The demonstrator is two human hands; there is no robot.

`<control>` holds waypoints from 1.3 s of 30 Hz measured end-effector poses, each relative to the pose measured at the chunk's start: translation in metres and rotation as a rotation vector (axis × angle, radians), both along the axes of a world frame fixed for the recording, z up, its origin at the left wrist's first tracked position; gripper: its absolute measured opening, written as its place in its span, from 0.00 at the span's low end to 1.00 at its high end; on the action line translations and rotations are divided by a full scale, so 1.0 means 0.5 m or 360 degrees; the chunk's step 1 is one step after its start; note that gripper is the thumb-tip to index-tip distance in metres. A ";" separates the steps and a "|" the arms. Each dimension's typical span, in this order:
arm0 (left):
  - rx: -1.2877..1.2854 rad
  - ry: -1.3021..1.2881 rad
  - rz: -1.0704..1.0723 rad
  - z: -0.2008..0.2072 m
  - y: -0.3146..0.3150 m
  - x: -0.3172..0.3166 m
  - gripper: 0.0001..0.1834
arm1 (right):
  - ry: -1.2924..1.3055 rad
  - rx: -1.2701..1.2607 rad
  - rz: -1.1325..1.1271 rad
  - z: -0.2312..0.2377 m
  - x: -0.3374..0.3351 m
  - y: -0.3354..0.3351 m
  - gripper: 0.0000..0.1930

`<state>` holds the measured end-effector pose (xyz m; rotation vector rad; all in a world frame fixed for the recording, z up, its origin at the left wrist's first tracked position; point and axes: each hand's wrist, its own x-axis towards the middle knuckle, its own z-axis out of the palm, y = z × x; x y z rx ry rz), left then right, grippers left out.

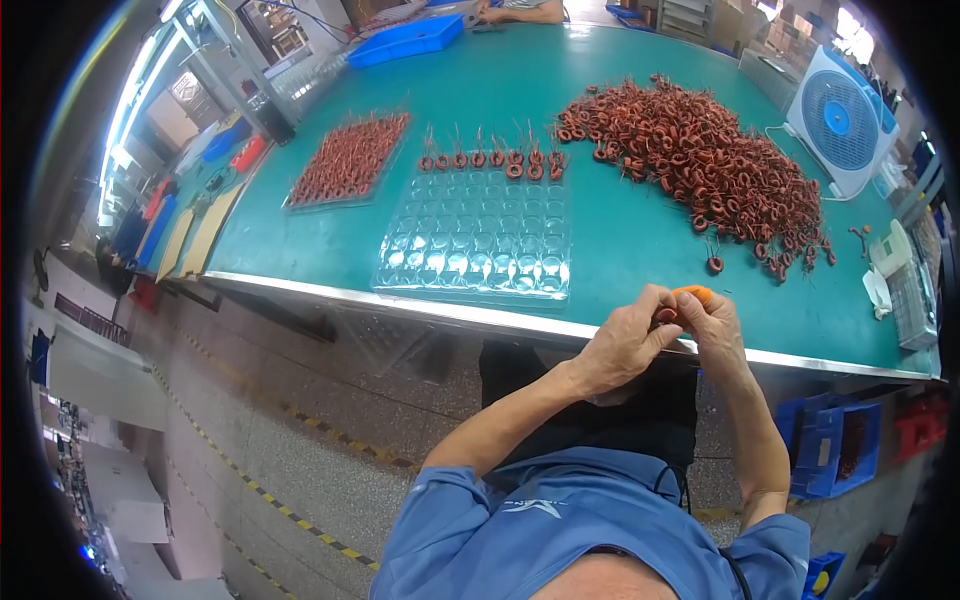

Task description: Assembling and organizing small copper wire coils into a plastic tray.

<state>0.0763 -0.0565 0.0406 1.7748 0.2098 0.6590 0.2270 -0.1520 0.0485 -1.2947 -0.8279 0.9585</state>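
Observation:
At the table's front edge my left hand [625,343] and my right hand [718,328] meet, fingers closed around a small reddish-brown wire-wound ring coil [665,315]. Something orange, like a finger cot [694,293], covers a fingertip of my right hand. Left of my hands lies a clear plastic tray [470,240] with round pockets; coils with upright wire leads fill its far row and part of the row before it. A large heap of similar coils [710,160] spreads beyond my hands, and one loose coil [714,265] sits at its near side.
A second tray full of coils [350,155] stands further left on the green table [520,65]. At the far side is a blue bin [405,42], with another person's arm [530,12] beside it. A blue-and-white fan [840,118] and a white container [890,250] stand at right.

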 end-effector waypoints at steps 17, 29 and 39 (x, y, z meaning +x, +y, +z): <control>0.0273 -0.0307 0.0458 0.043 -0.041 -0.039 0.16 | -0.1290 0.0472 -0.0357 0.084 -0.046 -0.007 0.08; 0.0048 -0.0232 0.0275 0.030 0.009 0.003 0.13 | -0.2339 0.0924 -0.0539 0.079 -0.074 -0.005 0.10; -0.0279 -0.0200 -0.0095 0.096 -0.028 -0.049 0.10 | -0.0690 0.0570 -0.0269 0.144 -0.060 -0.031 0.08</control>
